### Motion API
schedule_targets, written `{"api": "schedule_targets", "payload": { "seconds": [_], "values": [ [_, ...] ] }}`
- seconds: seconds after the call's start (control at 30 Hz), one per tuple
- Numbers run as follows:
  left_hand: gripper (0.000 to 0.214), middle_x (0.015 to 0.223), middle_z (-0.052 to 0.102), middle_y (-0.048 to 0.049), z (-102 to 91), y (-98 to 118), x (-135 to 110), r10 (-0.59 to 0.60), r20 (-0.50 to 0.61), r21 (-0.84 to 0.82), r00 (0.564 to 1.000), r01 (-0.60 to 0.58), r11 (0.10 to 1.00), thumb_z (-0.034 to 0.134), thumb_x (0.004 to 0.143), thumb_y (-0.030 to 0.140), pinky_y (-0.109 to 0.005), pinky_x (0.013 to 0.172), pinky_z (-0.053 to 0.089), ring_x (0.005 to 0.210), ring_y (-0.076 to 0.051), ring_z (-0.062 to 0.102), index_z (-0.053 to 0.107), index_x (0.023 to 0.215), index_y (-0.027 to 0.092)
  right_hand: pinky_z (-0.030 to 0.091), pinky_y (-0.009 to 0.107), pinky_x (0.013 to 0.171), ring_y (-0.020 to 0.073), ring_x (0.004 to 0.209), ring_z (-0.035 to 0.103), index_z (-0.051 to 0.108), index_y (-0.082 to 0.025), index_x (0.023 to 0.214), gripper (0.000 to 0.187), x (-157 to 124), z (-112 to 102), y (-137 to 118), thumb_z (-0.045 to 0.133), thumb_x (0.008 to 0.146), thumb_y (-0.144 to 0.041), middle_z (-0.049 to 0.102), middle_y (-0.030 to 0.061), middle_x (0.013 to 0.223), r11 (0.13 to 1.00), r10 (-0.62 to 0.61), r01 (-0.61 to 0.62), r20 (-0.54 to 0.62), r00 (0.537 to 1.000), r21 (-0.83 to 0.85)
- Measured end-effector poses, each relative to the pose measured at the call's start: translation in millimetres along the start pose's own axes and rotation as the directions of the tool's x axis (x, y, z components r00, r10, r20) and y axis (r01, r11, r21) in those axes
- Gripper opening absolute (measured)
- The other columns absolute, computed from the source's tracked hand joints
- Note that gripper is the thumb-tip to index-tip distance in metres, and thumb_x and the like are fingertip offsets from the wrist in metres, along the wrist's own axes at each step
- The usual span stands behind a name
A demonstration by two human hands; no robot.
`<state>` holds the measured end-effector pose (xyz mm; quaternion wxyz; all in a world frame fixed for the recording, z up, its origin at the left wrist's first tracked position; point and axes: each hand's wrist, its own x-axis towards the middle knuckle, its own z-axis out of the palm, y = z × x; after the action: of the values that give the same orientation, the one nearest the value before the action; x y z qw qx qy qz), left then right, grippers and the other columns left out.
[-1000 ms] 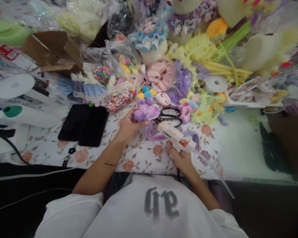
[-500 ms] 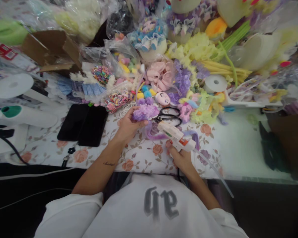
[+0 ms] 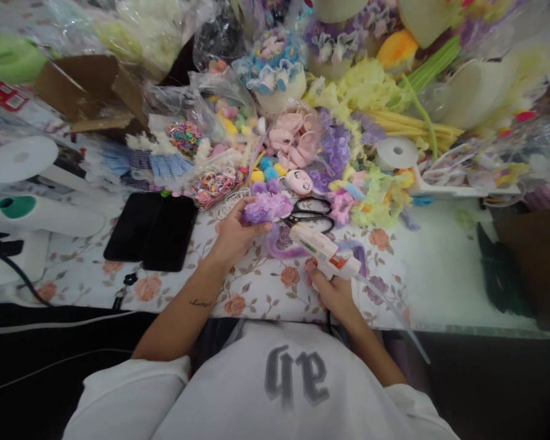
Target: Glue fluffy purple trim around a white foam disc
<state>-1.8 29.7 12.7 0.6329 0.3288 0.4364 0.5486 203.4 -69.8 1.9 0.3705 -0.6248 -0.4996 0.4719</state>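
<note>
My left hand [image 3: 239, 229] is closed on a fluffy purple ruffled piece [image 3: 266, 208], held just above the cloth. In my right hand [image 3: 332, 287] is a white hot glue gun [image 3: 325, 250], its nozzle pointing left toward the purple piece. A long clear glue stick [image 3: 396, 318] sticks out of the gun's back end. Black-handled scissors [image 3: 312, 214] lie right behind the gun, their blades partly hidden. A lilac fuzzy strip [image 3: 282, 250] curves across the cloth under the gun. Past the scissors rests a small doll face [image 3: 299, 182].
Two black phones [image 3: 151, 232] lie on the flowered tablecloth [image 3: 261, 293] at left, near a white and green device [image 3: 50, 214]. Bags of beads, yellow ruffles [image 3: 366, 85], a ribbon spool [image 3: 397, 153] and an open cardboard box [image 3: 91, 88] crowd the back. A brown box [image 3: 543, 269] stands at right.
The view has shifted very slightly. Both hands, the purple piece and the glue gun keep nearly the same positions.
</note>
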Motion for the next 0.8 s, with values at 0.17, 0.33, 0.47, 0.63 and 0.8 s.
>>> {"api": "schedule_targets", "payload": {
  "seconds": [0.17,0.33,0.47,0.63,0.8],
  "values": [
    [0.068,0.098,0.065,0.0037,-0.6,-0.3,0.0,-0.013,-0.011,0.004,1.0,0.013,1.0,0.09,0.044,0.009,-0.019,0.078,0.051,0.089,-0.011,0.062,0.058,0.102,0.023,0.046,0.027,0.049,0.0166,0.056,0.057,0.058,-0.022,0.069,0.026,-1.1,1.2,-1.4,0.057,0.083,-0.044,0.055,-0.0013,0.055,1.0,0.015,-0.014,-0.036,0.999,0.025],
    [0.068,0.099,0.065,0.0041,-1.0,-0.1,0.4,-0.011,-0.004,0.013,1.0,0.011,1.0,0.091,0.044,0.01,-0.019,0.08,0.051,0.089,-0.01,0.062,0.058,0.102,0.023,0.046,0.027,0.05,0.0167,0.056,0.058,0.057,-0.022,0.067,0.027,-1.6,1.0,-1.4,0.057,0.083,-0.044,0.053,-0.0021,0.053,0.999,0.021,-0.02,-0.05,0.999,0.027],
    [0.068,0.097,0.065,0.0045,-0.3,0.0,0.2,-0.011,-0.009,-0.008,1.0,0.011,1.0,0.091,0.042,0.008,-0.018,0.077,0.051,0.087,-0.01,0.063,0.059,0.101,0.024,0.047,0.026,0.049,0.0173,0.055,0.059,0.056,-0.023,0.064,0.03,-2.1,0.6,-1.4,0.058,0.083,-0.046,0.051,-0.0022,0.051,1.0,0.024,-0.024,-0.025,0.999,0.015],
    [0.067,0.099,0.065,0.0043,-0.1,0.6,-0.3,-0.018,-0.004,0.004,1.0,0.018,1.0,0.091,0.045,0.01,-0.019,0.08,0.051,0.091,-0.01,0.063,0.059,0.102,0.024,0.046,0.026,0.047,0.0156,0.054,0.058,0.06,-0.021,0.073,0.025,-1.9,1.2,-2.8,0.058,0.083,-0.043,0.056,-0.0018,0.057,0.997,0.037,-0.034,-0.051,0.998,0.063],
    [0.069,0.097,0.066,0.0051,-0.8,0.8,0.1,-0.016,0.008,-0.013,1.0,0.016,1.0,0.09,0.044,0.008,-0.018,0.079,0.051,0.089,-0.01,0.063,0.058,0.102,0.025,0.045,0.025,0.045,0.0154,0.054,0.057,0.06,-0.021,0.072,0.024,-1.7,1.1,-3.1,0.058,0.083,-0.043,0.057,-0.0012,0.057,0.998,0.03,-0.027,-0.05,0.998,0.062]
  ]
}}
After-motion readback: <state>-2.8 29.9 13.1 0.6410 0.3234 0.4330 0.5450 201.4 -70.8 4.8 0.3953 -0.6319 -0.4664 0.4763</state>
